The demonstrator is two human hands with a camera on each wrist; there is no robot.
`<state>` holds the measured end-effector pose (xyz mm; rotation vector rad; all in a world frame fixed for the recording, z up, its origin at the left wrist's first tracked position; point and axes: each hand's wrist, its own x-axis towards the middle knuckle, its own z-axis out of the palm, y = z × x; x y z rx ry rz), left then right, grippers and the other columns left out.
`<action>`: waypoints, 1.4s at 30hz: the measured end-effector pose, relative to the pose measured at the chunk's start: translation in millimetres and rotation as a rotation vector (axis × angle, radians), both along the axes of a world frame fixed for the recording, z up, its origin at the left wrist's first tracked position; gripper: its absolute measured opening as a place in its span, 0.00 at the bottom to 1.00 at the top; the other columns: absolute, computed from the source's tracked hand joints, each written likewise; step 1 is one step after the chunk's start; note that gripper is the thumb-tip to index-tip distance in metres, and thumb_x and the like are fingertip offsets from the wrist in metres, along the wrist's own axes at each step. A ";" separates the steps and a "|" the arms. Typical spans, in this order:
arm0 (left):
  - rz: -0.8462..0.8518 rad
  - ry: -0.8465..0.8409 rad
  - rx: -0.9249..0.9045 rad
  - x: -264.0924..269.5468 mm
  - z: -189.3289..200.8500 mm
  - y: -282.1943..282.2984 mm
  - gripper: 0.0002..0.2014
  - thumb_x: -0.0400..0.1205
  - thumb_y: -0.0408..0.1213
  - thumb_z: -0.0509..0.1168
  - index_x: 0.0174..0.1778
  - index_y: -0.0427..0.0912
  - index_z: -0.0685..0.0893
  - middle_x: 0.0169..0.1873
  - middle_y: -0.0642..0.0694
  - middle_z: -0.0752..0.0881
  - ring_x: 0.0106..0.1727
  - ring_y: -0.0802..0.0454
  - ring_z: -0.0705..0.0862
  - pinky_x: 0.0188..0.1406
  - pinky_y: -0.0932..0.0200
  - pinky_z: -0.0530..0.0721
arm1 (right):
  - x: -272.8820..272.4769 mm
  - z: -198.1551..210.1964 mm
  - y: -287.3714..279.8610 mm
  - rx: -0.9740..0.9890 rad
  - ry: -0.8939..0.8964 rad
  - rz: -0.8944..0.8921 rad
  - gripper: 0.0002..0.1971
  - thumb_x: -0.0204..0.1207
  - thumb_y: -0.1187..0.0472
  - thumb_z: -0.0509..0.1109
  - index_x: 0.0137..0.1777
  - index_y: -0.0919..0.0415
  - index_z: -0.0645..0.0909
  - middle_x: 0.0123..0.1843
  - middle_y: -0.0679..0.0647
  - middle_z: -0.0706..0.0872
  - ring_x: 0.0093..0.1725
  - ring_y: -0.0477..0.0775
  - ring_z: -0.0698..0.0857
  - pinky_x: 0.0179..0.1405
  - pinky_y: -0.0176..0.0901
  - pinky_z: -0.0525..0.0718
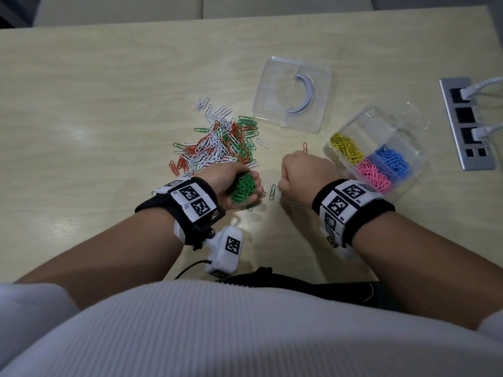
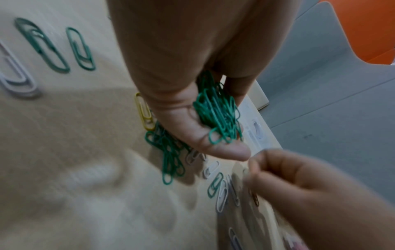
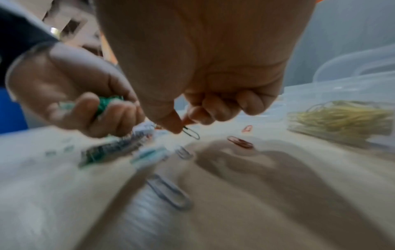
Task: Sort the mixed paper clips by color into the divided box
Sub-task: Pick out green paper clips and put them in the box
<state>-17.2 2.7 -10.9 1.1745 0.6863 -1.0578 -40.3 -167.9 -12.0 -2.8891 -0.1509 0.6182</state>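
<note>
So this was mid-sort, on the green round. The mixed paper clips (image 1: 217,140) sat in a loose heap in the middle of the counter (image 1: 109,91), down to green, orange and white by the look of it. The left hand (image 1: 231,183) was cupped around a bunch of green clips (image 1: 243,187), fingers curled to keep them in. The right hand (image 1: 302,172) was clenched small, thumb and forefinger pinching a single clip (image 3: 191,132) just above a few strays; colour's too blurry to call.

The divided box (image 1: 381,151) was just right of that hand, with yellow, pink and blue sections filled and the far compartments looking empty. Its clear lid (image 1: 292,95) lay beyond, near the heap.

My guess: next, tip the green handful into a free compartment without spilling over a divider. Thin coated wire, slippery, and they hook together, so strays may tag along.
</note>
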 end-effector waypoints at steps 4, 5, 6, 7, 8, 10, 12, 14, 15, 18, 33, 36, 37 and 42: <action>-0.041 -0.004 0.021 -1.1 2.5 -4.4 0.13 0.87 0.37 0.54 0.42 0.36 0.80 0.35 0.38 0.83 0.35 0.44 0.84 0.26 0.57 0.88 | -6.3 13.3 16.7 0.505 -0.046 -0.034 0.01 0.71 0.59 0.69 0.40 0.52 0.79 0.39 0.44 0.75 0.40 0.48 0.77 0.43 0.43 0.76; -0.046 -0.006 0.009 -1.1 3.7 -5.4 0.13 0.86 0.36 0.54 0.42 0.35 0.80 0.35 0.38 0.82 0.34 0.44 0.83 0.25 0.56 0.88 | -8.0 14.4 20.5 0.558 -0.052 0.002 0.02 0.71 0.60 0.70 0.41 0.51 0.81 0.39 0.44 0.76 0.40 0.46 0.77 0.44 0.42 0.76; -0.045 -0.011 -0.003 -1.1 5.0 -6.2 0.12 0.86 0.34 0.54 0.42 0.34 0.80 0.34 0.38 0.82 0.32 0.44 0.83 0.25 0.56 0.87 | -9.1 14.6 22.5 0.588 -0.069 0.020 0.03 0.72 0.61 0.71 0.42 0.51 0.83 0.39 0.44 0.77 0.40 0.45 0.78 0.44 0.41 0.76; -0.041 -0.014 -0.011 -0.7 5.7 -6.2 0.12 0.85 0.34 0.55 0.41 0.34 0.80 0.34 0.38 0.82 0.31 0.45 0.83 0.24 0.57 0.87 | -9.3 12.5 22.6 0.607 -0.097 0.005 0.03 0.73 0.61 0.71 0.44 0.52 0.84 0.40 0.44 0.78 0.41 0.44 0.78 0.44 0.38 0.76; -0.033 -0.007 -0.016 -0.2 6.1 -5.5 0.12 0.86 0.35 0.54 0.42 0.35 0.80 0.33 0.39 0.82 0.30 0.46 0.83 0.22 0.60 0.86 | -9.3 10.3 20.4 0.609 -0.123 -0.037 0.04 0.74 0.61 0.69 0.46 0.52 0.84 0.41 0.44 0.78 0.41 0.43 0.78 0.43 0.35 0.75; -0.011 0.012 -0.029 0.3 6.7 -2.5 0.13 0.87 0.37 0.53 0.40 0.38 0.79 0.29 0.42 0.82 0.29 0.49 0.84 0.22 0.63 0.85 | -9.6 5.3 13.5 0.532 -0.124 -0.132 0.04 0.76 0.60 0.66 0.47 0.51 0.81 0.44 0.44 0.77 0.41 0.43 0.80 0.44 0.33 0.77; 0.010 0.024 -0.036 0.8 5.7 2.6 0.15 0.87 0.38 0.52 0.37 0.40 0.77 0.28 0.45 0.81 0.27 0.51 0.84 0.23 0.65 0.84 | -11.2 -0.1 7.4 0.298 -0.022 -0.109 0.05 0.76 0.55 0.67 0.50 0.49 0.77 0.48 0.46 0.77 0.47 0.51 0.81 0.51 0.44 0.80; 0.016 0.038 -0.044 0.6 5.9 7.2 0.15 0.87 0.38 0.52 0.37 0.40 0.77 0.30 0.45 0.81 0.28 0.51 0.85 0.23 0.65 0.84 | -14.8 -5.3 2.9 0.097 0.093 -0.051 0.11 0.75 0.50 0.68 0.54 0.48 0.74 0.53 0.49 0.77 0.52 0.56 0.81 0.53 0.49 0.77; 0.016 0.041 -0.042 0.5 6.0 9.4 0.15 0.86 0.38 0.52 0.37 0.40 0.77 0.29 0.45 0.81 0.29 0.50 0.85 0.23 0.64 0.85 | -15.7 -6.9 1.4 0.058 0.115 -0.048 0.12 0.75 0.50 0.69 0.55 0.48 0.73 0.55 0.50 0.78 0.53 0.57 0.81 0.53 0.49 0.75; 0.018 0.024 -0.004 0.0 5.8 15.7 0.14 0.86 0.37 0.53 0.37 0.40 0.78 0.28 0.44 0.82 0.29 0.49 0.86 0.24 0.63 0.85 | -16.0 -6.5 -3.0 0.028 0.097 -0.053 0.11 0.76 0.54 0.67 0.57 0.48 0.72 0.57 0.50 0.78 0.53 0.57 0.80 0.52 0.49 0.74; 0.000 0.012 0.095 -5.4 -5.5 47.8 0.12 0.86 0.38 0.55 0.41 0.39 0.80 0.30 0.44 0.83 0.32 0.49 0.86 0.40 0.54 0.88 | -14.1 -1.1 33.4 -0.080 0.097 -0.013 0.10 0.77 0.52 0.63 0.52 0.56 0.77 0.52 0.54 0.80 0.49 0.59 0.81 0.56 0.50 0.74; 0.000 0.015 0.081 -6.8 -7.3 52.8 0.13 0.86 0.38 0.54 0.42 0.38 0.80 0.30 0.43 0.84 0.32 0.48 0.86 0.43 0.53 0.86 | -14.0 4.8 37.6 -0.061 0.090 0.019 0.11 0.76 0.51 0.64 0.53 0.56 0.79 0.52 0.54 0.81 0.51 0.59 0.82 0.50 0.49 0.75; -0.007 0.016 0.077 -7.3 -7.6 53.8 0.13 0.86 0.38 0.54 0.42 0.38 0.80 0.30 0.42 0.84 0.32 0.48 0.86 0.44 0.53 0.87 | -14.7 7.5 40.6 -0.004 0.071 0.013 0.10 0.76 0.51 0.64 0.51 0.55 0.79 0.51 0.53 0.82 0.50 0.58 0.83 0.51 0.48 0.76; -0.067 0.004 0.066 -9.6 -3.0 49.5 0.11 0.85 0.36 0.56 0.47 0.34 0.80 0.36 0.35 0.84 0.33 0.42 0.85 0.30 0.54 0.89 | -16.6 22.1 69.0 0.354 -0.004 0.105 0.02 0.74 0.56 0.67 0.45 0.51 0.81 0.44 0.45 0.76 0.48 0.52 0.80 0.51 0.47 0.78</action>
